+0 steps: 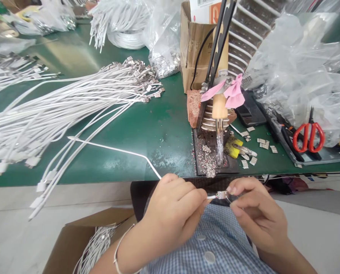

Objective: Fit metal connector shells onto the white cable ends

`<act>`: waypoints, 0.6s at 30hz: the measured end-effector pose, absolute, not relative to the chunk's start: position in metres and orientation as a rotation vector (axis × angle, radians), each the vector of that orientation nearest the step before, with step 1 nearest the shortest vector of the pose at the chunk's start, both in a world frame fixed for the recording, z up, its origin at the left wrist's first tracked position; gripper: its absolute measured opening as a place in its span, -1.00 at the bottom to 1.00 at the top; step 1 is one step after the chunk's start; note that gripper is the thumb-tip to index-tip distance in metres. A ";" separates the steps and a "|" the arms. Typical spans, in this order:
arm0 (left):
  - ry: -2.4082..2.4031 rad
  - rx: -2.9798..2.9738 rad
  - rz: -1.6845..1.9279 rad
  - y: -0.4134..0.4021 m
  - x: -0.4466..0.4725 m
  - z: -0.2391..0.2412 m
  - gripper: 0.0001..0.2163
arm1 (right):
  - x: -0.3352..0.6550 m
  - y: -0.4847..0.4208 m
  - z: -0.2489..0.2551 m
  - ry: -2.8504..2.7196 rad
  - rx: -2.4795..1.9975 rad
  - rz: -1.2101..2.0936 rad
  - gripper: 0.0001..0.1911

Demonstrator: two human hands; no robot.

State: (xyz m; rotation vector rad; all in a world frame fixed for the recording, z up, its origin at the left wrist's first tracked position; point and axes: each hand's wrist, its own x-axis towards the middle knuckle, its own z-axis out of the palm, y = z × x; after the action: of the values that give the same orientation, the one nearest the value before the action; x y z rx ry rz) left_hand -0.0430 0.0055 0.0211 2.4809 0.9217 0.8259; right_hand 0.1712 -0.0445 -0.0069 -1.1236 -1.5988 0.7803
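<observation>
Near the front edge of the bench, my left hand (177, 209) is closed around a white cable (124, 149). The cable's free end trails leftward over the green top, and its other end pokes out past my fingers. A small metal USB connector (222, 195) sits at that end, with short coloured wires showing beside it. Thumb and forefinger of my right hand (258, 213) pinch at the connector's far end. Beyond my hands, a soldering iron (219, 110) with a wooden handle hangs tip down in a stand, a pink cloth tied around it.
A thick bundle of white USB cables (72, 102) lies left. Solder bits cover the stand's base (204, 156), beside a yellow sponge (233, 147) and loose metal shells (263, 143). Red-handled scissors (308, 137), a phone (250, 108) and plastic bags (309, 68) are right. A carton (69, 243) stands below.
</observation>
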 end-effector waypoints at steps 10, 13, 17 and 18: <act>0.843 2.369 0.900 -0.004 -0.052 0.015 -0.87 | 0.174 -0.050 -0.012 -1.368 -1.107 0.976 -0.87; 0.818 2.346 0.917 -0.007 -0.054 0.012 -0.88 | 0.170 -0.053 -0.012 -1.308 -1.099 1.044 -0.88; 0.832 2.348 0.906 -0.009 -0.054 0.012 -0.90 | 0.165 -0.056 -0.012 -1.264 -1.109 1.049 -0.90; 0.841 2.351 0.899 -0.009 -0.054 0.012 -0.90 | 0.165 -0.057 -0.012 -1.269 -1.089 1.055 -0.91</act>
State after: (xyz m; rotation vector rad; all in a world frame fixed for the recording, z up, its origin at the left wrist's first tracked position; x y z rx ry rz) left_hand -0.0536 -0.0094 0.0124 2.3508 0.8409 0.8995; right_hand 0.1650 -0.0570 -0.0123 -1.0895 -1.2685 1.0546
